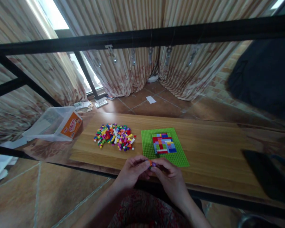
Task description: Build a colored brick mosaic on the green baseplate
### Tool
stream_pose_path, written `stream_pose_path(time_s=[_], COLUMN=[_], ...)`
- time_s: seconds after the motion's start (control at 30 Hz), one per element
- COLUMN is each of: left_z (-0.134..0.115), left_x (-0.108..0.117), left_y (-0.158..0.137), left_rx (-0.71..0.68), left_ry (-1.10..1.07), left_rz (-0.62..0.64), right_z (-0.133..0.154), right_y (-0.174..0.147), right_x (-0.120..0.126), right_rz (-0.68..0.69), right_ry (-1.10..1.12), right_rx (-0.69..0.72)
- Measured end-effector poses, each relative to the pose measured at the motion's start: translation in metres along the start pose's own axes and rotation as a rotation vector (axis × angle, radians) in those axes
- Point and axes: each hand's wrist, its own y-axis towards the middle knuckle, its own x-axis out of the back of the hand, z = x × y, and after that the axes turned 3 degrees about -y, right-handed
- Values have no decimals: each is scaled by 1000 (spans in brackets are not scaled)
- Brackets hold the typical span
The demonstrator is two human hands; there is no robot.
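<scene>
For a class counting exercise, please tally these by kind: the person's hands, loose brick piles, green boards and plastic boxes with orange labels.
Hands: 2 (left hand, right hand)
Brick piles: 1
Green boards: 1
Plastic boxes: 1
Total: 5

I squint at white glare in the narrow rectangular window [55, 14] between ten and eleven o'clock; near half past two, the bulky dark-blue fabric shape [263, 72] is dim and soft-edged.

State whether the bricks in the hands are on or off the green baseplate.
Off: the small bricks are pinched between the left hand and right hand, not seated on the green baseplate.
</scene>
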Motion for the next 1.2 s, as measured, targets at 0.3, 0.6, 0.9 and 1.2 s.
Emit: stream_pose_path(time_s=[0.3,0.6,0.9,1.2], left_z=[5,10,28,26], left_x=[-1,-10,-9,2], left_y=[2,-2,0,3], left_rx=[1,-53,-131,13], left_ry=[49,251,259,61], left_rz=[-55,-113,-197,-118], right_z=[-6,-7,-8,-12], right_y=[-8,-5,-9,-5], right_x=[-5,-16,-33,-33], right_rz=[8,-75,-175,-122], right_ry=[727,670,570,796], right_rx=[-407,-432,-376,-546])
